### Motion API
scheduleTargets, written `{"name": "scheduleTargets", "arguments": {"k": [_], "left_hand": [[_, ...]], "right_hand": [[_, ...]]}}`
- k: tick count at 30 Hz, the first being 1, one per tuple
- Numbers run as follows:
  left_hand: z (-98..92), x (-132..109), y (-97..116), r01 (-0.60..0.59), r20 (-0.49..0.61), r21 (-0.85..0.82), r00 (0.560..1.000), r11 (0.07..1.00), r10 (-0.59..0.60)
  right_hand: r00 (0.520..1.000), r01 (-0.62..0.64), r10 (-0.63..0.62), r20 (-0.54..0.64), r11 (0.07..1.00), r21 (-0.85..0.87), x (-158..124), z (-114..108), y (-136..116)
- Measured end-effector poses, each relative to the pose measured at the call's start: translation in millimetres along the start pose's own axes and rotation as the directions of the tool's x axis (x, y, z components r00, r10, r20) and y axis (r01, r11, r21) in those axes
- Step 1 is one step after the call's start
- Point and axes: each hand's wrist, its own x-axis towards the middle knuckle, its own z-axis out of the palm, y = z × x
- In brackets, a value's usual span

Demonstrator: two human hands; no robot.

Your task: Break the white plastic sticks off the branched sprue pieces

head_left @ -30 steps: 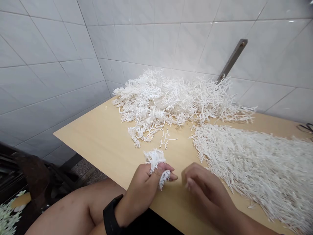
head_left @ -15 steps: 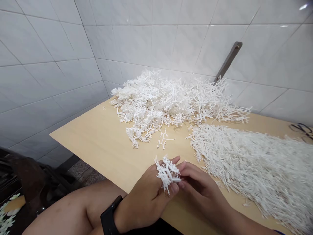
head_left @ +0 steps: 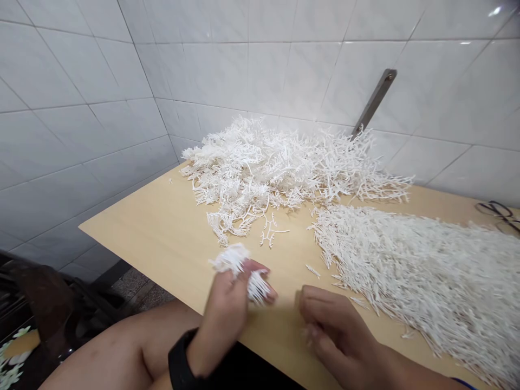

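Observation:
My left hand [head_left: 233, 306], with a black band on its wrist, is closed around a bunch of white branched plastic sprigs [head_left: 231, 257]. Tufts stick out above the thumb and between the fingers, blurred by motion. To its right, apart from it, my right hand [head_left: 335, 325] hovers low over the table's front edge with fingers curled in. Whatever may be inside its grip is hidden. A small white sprig [head_left: 312, 271] lies on the tabletop just beyond the right hand. One larger branched piece [head_left: 268, 230] lies flat near the far heap.
A tangled heap of white branched pieces [head_left: 276, 162] sits at the back against the tiled wall [head_left: 300, 70]. Separate small sprigs form a wide pile [head_left: 418, 265] on the right of the wooden tabletop [head_left: 142, 216]. A dark cord [head_left: 498, 211] and a metal bracket [head_left: 374, 103] are behind.
My hands have come apart: the left has moved left with the bunch, while the right has drawn down and right and curled. A small sprig now shows on the table between them and the pile.

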Motion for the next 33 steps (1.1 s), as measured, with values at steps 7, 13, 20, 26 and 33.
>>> {"name": "scheduleTargets", "arguments": {"k": [7,13,20,26,33], "left_hand": [[-3.4,-2,10,0.107,0.194,-0.142,0.978,0.984,-0.078],[-5.3,-6,14,-0.119,0.323,0.038,0.941,0.992,0.100],[-3.3,-9,15,-0.373,0.415,0.219,0.872,0.902,0.260],[-3.2,-5,5,-0.208,0.295,0.095,0.940,0.974,0.172],[-6.8,1,6,0.046,0.160,-0.150,0.987,0.988,-0.022]], "right_hand": [[0.978,-0.040,-0.067,-0.199,0.870,-0.492,2,-10,24],[0.996,-0.027,0.018,-0.085,0.993,-0.116,6,-6,16],[0.999,-0.048,0.048,0.002,0.980,0.194,11,1,3],[0.996,-0.083,0.079,0.053,0.993,0.087,3,4,-3],[0.995,0.009,-0.036,-0.096,0.964,-0.267,3,-7,10]]}}
